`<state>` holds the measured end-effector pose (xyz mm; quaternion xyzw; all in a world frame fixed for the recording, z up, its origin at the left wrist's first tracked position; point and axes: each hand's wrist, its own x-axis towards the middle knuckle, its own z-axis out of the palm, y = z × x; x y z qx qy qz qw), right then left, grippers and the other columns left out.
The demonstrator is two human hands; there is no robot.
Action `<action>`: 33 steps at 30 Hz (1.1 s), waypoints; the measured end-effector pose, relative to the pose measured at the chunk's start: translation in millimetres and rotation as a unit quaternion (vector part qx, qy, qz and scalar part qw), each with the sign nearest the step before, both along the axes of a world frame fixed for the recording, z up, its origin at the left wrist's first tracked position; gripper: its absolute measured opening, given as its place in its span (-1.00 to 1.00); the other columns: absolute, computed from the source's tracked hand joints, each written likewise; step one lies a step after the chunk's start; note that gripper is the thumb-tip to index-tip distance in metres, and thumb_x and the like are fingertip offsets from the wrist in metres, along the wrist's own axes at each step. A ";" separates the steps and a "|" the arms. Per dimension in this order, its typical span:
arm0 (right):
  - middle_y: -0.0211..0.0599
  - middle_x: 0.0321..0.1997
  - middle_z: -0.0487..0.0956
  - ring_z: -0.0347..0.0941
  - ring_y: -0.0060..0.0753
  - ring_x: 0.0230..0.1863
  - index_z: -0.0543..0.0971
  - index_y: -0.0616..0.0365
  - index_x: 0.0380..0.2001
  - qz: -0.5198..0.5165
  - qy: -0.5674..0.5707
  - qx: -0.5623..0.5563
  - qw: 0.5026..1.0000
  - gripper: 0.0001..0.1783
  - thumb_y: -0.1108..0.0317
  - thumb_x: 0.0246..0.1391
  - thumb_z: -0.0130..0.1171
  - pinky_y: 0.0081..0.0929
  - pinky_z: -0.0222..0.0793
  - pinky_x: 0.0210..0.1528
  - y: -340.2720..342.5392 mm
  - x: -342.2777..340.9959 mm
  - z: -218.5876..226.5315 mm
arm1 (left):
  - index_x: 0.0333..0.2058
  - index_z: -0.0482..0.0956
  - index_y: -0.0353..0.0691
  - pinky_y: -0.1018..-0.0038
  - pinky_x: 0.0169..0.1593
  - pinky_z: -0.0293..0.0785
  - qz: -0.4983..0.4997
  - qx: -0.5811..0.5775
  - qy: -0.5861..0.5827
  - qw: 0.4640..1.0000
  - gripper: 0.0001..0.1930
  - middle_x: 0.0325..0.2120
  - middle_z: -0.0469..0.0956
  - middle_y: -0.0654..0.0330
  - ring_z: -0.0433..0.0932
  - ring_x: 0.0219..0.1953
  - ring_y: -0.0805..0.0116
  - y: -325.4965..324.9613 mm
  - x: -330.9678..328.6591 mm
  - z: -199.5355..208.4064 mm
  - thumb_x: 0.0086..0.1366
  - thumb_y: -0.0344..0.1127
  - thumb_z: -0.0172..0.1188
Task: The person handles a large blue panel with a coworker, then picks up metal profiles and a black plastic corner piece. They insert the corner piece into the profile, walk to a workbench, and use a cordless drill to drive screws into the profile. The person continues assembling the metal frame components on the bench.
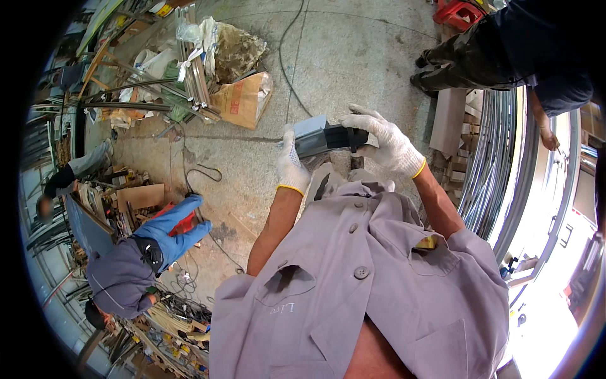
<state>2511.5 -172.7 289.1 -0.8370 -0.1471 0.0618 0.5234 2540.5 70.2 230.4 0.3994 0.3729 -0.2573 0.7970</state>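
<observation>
Both my hands wear white knit gloves with yellow cuffs. Between them, in front of my chest, is a boxy piece point(310, 136) with a flat pale grey-blue face, darker grey sides and a black right end; its exact kind I cannot make out. My left hand point(292, 165) grips its left end, fingers pointing up along the edge. Around the black end point(346, 137) curl the fingers and thumb of my right hand point(386, 142), apparently touching it. Beneath the piece, my shoes show partly on the floor.
A paper sack point(243, 101) and bundled metal profiles point(192, 60) lie at the upper left. One person point(136, 268) in blue trousers bends at the lower left; another point(480, 54) stands upper right. Long metal bars point(489, 151) line the right side. A cable point(287, 57) crosses the floor.
</observation>
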 end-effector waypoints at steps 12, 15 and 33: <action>-0.33 0.11 0.56 0.44 -0.49 0.14 0.39 0.16 0.37 -0.064 0.245 0.230 0.940 -0.22 0.51 0.01 0.32 -0.40 0.31 0.31 -3.7 -0.5 4.2 | 0.17 0.51 -0.06 -0.04 0.11 0.50 -0.101 0.013 0.103 0.989 -0.18 0.04 0.57 0.05 0.55 0.03 0.04 3.4 3.8 -5.6 0.30 0.55 0.02; -0.34 0.09 0.56 0.44 -0.52 0.10 0.39 0.17 0.38 -0.083 0.264 0.258 0.926 -0.22 0.50 0.04 0.32 -0.43 0.33 0.29 -2.3 -2.6 7.0 | 0.09 0.54 -0.02 0.02 -0.04 0.59 -0.133 -0.096 0.063 0.985 -0.35 -0.10 0.61 0.16 0.53 -0.14 0.19 18.5 -7.0 -23.4 0.41 0.42 -0.01; -0.33 0.16 0.58 0.48 -0.54 0.11 0.39 0.20 0.36 -0.101 0.226 0.297 0.922 -0.25 0.53 0.06 0.32 -0.46 0.51 0.15 -34.4 14.2 -8.1 | 0.02 0.59 -0.22 0.27 -0.35 0.72 -0.109 -0.034 -0.062 0.991 -0.69 -0.36 0.69 0.16 0.67 -0.47 0.33 39.5 -20.9 3.4 0.45 -0.16 0.23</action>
